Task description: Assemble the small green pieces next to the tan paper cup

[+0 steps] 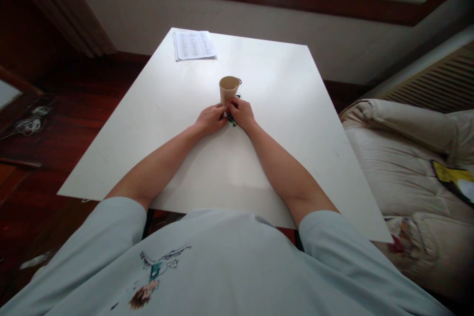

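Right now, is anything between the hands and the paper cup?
Nothing visible. The left hand and right hand rest on the table just in front of the cup, fingertips together on a small dark, greenish thing that is mostly hidden. The papers lie beyond the cup, at the far corner.

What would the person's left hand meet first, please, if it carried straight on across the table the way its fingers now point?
Most likely the paper cup: the left hand points ahead and slightly right, its fingertips near the cup's base. Whether they already touch is unclear.
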Tool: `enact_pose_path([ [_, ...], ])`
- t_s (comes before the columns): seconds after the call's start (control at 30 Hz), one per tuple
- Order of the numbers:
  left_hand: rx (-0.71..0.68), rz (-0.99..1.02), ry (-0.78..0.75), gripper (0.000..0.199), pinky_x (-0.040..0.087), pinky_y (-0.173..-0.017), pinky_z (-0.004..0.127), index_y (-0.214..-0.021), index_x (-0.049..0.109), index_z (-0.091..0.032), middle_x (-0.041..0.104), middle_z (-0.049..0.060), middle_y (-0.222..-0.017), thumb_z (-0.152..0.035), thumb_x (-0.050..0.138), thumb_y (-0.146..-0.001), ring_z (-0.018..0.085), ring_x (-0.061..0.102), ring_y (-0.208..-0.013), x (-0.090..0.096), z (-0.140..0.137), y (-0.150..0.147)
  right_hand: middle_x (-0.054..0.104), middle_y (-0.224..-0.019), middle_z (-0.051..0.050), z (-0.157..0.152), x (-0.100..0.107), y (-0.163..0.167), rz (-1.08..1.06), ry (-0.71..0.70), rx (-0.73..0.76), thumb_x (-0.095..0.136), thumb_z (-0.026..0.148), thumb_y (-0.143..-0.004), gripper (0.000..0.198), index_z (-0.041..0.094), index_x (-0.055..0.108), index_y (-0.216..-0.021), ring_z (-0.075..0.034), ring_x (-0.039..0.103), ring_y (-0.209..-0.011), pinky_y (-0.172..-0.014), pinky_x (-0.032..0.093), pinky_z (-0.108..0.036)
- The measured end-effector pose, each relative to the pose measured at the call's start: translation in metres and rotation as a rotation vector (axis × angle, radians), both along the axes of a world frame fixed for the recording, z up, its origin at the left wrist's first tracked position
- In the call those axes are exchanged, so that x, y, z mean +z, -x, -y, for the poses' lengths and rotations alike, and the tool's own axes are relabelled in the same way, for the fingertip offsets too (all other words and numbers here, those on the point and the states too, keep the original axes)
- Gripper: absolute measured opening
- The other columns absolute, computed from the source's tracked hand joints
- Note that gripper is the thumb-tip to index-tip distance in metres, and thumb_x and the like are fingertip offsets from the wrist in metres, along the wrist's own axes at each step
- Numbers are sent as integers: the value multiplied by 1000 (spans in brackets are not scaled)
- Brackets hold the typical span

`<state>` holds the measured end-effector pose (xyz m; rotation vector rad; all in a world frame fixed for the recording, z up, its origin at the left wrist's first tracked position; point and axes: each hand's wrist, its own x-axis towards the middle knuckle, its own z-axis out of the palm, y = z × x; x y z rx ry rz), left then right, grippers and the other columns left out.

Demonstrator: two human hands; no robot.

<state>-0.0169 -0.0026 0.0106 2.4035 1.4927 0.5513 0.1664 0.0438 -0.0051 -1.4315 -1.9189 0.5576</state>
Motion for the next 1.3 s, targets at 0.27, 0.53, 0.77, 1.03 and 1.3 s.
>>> enact_pose_path([
  [0.27, 3, 8, -2, 29, 56, -89, 36, -121, 81, -24, 79, 10, -114, -24, 65, -96, 26, 74, -101, 2, 1, 0, 84, -97, -7, 2, 2, 0, -26, 3, 4, 61, 30, -98, 23, 22, 82, -98, -25, 74, -94, -90, 56, -36],
  [0.53, 10, 7, 8, 29, 55, -89, 36, -121, 80, -23, 79, 10, -117, -23, 66, -96, 26, 74, -101, 2, 2, 0, 84, -97, -7, 4, 5, 0, -17, -5, -2, 61, 30, -98, 24, 22, 83, -100, -26, 75, -95, -92, 57, -38],
  [0.77, 9, 10, 3, 28, 55, -90, 36, -122, 80, -24, 78, 10, -115, -23, 67, -97, 26, 74, -101, -1, 0, 0, 84, -97, -7, 5, 7, 1, -25, 7, -6, 62, 29, -98, 23, 21, 83, -98, -26, 75, -95, -93, 57, -38],
  [1.03, 18, 7, 21, 29, 55, -90, 36, -122, 81, -25, 78, 9, -115, -23, 67, -97, 26, 73, -102, 1, 1, 0, 83, -97, -7, 6, 8, 1, -29, 20, -9, 62, 29, -99, 22, 21, 83, -98, -27, 75, -97, -94, 57, -38],
  [1.3, 14, 12, 14, 29, 55, -90, 37, -122, 81, -23, 78, 10, -117, -23, 66, -97, 26, 74, -100, 2, 2, -1, 84, -97, -7, 4, 5, 1, -14, 0, -11, 62, 29, -98, 23, 22, 84, -99, -26, 75, -95, -92, 57, -38],
])
